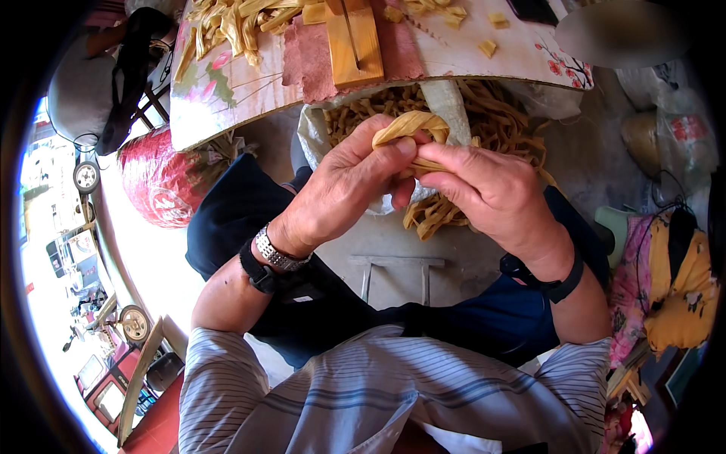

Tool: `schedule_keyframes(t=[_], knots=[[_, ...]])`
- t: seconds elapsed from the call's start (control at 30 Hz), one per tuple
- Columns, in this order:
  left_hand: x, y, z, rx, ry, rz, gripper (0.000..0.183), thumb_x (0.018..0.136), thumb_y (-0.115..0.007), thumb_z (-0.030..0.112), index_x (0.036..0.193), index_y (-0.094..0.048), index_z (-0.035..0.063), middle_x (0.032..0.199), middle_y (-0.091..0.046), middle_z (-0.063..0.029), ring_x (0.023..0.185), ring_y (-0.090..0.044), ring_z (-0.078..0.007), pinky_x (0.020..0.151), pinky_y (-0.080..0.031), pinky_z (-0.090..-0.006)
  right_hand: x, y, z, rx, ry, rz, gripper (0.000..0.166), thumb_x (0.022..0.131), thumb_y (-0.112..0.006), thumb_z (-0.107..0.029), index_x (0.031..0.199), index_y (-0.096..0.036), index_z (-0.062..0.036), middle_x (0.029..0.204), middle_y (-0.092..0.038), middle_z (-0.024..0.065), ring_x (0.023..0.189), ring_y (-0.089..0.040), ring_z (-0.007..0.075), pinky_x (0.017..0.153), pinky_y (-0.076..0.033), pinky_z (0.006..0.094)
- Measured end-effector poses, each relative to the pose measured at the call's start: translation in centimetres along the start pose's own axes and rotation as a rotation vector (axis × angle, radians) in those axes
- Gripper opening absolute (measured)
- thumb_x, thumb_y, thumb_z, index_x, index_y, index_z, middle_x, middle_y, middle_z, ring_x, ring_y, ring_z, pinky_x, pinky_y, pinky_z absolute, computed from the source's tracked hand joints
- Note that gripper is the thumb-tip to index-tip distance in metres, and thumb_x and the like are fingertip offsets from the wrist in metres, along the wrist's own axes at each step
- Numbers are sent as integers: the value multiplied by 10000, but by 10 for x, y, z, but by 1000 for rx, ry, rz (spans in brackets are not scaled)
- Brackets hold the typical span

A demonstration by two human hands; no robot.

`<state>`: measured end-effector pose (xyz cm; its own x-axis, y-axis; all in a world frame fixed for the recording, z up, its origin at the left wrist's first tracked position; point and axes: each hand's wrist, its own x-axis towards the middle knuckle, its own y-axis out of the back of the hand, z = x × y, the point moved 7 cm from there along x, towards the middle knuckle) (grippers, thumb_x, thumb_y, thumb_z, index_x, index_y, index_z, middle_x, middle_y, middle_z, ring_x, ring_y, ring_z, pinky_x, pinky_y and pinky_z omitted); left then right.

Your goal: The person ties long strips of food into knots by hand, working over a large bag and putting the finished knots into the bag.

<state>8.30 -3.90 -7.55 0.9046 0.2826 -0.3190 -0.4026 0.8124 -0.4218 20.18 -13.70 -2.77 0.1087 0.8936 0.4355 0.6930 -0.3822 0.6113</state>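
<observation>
Both hands hold a folded tan strip [417,122], perhaps of bean curd skin, in front of me above an open sack. My left hand [346,179] pinches the strip near its looped part, thumb on top. The right hand [496,184] grips its lower end with thumb and fingers, close against the left fingertips. Below the hands, a white woven sack [309,139] holds many small knotted tan pieces [374,108]. Long loose strips [496,122] lie to its right, and some looped strips [434,215] hang beneath the hands.
Ahead is a flower-patterned tabletop [255,102] bearing a pile of strips [238,25], a wooden block [354,48] with a thin dark metal piece on a reddish cloth [309,57], and a black phone [533,10]. A red bag [159,176] stands left; patterned cloths [675,295] lie right.
</observation>
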Motion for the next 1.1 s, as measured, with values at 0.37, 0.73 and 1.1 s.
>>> schedule_keyframes(t=[0.37, 0.73, 1.1], knots=[[-5, 1, -1, 72, 34, -112, 372, 1054, -566, 204, 1383, -473, 57, 1114, -637, -99, 836, -624, -142, 757, -501, -255, -14, -27, 23, 835, -838, -333, 316, 1019, -614, -182, 1269, -503, -24, 781, -632, 12, 549, -503, 21, 493, -411, 192], [2, 7, 2, 24, -48, -50, 206, 1025, -632, 133, 1181, -514, 69, 1013, -658, -46, 822, -621, -103, 794, -514, -275, -12, -18, 22, 458, -522, -31, 254, 955, -664, -110, 1150, -522, -30, 776, -632, 40, 679, -573, 90, 624, -479, 255], [-14, -24, 34, 1118, -714, -8, 419, 807, -762, 8, 1195, -611, 54, 1117, -556, -96, 1028, -570, -267, 862, -489, -376, -19, -27, 44, 465, -608, -183, 202, 970, -682, -152, 1116, -587, -50, 894, -703, 107, 752, -688, 165, 649, -528, 324]])
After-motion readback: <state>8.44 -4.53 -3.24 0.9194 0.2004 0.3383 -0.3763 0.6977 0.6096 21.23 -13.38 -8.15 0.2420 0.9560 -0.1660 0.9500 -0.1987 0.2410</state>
